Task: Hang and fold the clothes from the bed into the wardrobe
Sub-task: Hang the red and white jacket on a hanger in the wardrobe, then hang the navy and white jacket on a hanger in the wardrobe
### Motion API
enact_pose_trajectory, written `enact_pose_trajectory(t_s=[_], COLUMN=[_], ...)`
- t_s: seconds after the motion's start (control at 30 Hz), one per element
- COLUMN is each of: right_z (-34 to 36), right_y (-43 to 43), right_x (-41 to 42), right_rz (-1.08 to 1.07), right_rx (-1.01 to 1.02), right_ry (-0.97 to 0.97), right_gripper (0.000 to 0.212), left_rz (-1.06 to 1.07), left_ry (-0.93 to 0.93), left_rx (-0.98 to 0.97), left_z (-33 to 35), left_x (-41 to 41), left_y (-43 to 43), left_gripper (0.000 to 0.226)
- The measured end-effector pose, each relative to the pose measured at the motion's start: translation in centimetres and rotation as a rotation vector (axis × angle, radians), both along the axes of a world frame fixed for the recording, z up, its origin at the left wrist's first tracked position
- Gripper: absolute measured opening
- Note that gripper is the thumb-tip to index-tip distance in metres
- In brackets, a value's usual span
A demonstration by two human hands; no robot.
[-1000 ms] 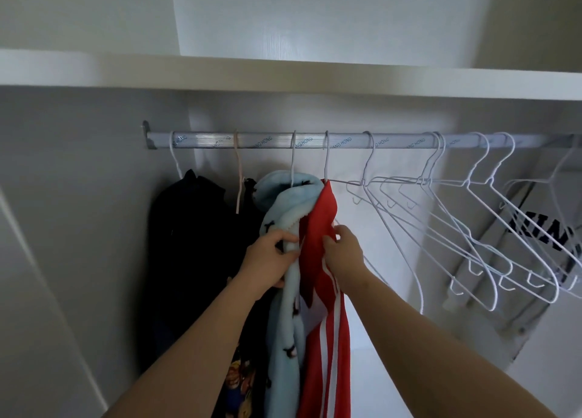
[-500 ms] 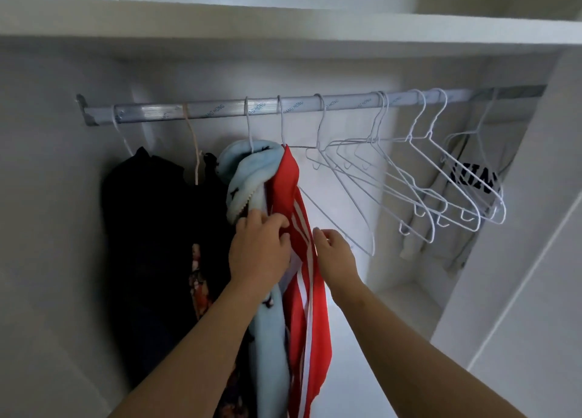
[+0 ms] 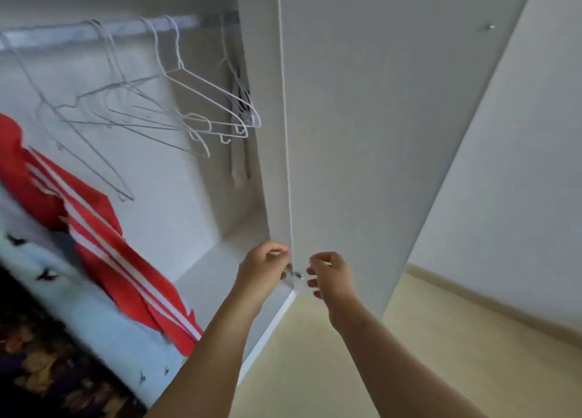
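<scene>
home bedroom | open wardrobe (image 3: 362, 134) | hanger rail (image 3: 94, 33) | hung clothes (image 3: 104, 238) | pale floor (image 3: 441, 339)

Rail (image 3: 94, 32): high, up-left of left hand fingers (image 3: 277, 251); blurred. Empty white wire hangers (image 3: 201, 103) hooked on rail in loose bunch, above and left of those fingers. Red white-striped garment (image 3: 104, 244), light blue garment (image 3: 78, 291) and dark patterned garment (image 3: 37, 354) hang further left, lower-left of fingers; their hooks out of frame. Wardrobe bottom shelf (image 3: 214, 266): pale, just left of and behind left hand fingers. Floor (image 3: 409, 339): yellowish, below and right of right hand fingers (image 3: 318, 260).
</scene>
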State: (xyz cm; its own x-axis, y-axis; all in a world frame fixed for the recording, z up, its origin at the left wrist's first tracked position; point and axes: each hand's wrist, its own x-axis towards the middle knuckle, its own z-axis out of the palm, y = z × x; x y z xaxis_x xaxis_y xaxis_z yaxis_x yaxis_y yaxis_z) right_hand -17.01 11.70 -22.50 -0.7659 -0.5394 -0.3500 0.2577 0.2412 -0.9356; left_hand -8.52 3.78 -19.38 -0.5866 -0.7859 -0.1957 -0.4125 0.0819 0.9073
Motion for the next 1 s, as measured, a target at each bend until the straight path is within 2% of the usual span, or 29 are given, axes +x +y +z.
enact_pose_trajectory(t_s=[0.2,0.33,0.47,0.6,0.8,1.0], right_z=[-2.5,-4.0,-5.2,-6.0,-7.9,-9.8], right_y=[21.0,36.0,47.4,57.3,66.8,77.0], right_x=[-2.6,-2.0,-0.3,1.4,1.5,-4.2], right_rz=[-0.347,-0.618,-0.848,-1.085,-1.312,-1.476], right_rx=[0.072,0.115,0.130,0.090,0.001,0.003], right_ry=[-0.112,-0.159,-0.234,-0.298,-0.408,-0.399], right_gripper=[0.015,0.013,0.010,0.012,0.014,0.012], left_rz=[-0.320,-0.564,-0.786,-0.981,-1.148,-1.276], left_ry=[-0.102,-0.155,-0.234,-0.301,-0.422,-0.392], left_rx=[0.148,0.208,0.242,0.301,0.288,0.272], left_z=[-4.2,-6.0,-7.9,-8.9,-9.7,-11.1], left_x=[-7.3,-9.6,-10.7,-11.8,-14.9,-22.1], left_y=[17.9,31.7,43.0,53.2,64.2,75.3], left_gripper=[0.011,0.009,0.011,0.016,0.017,0.016])
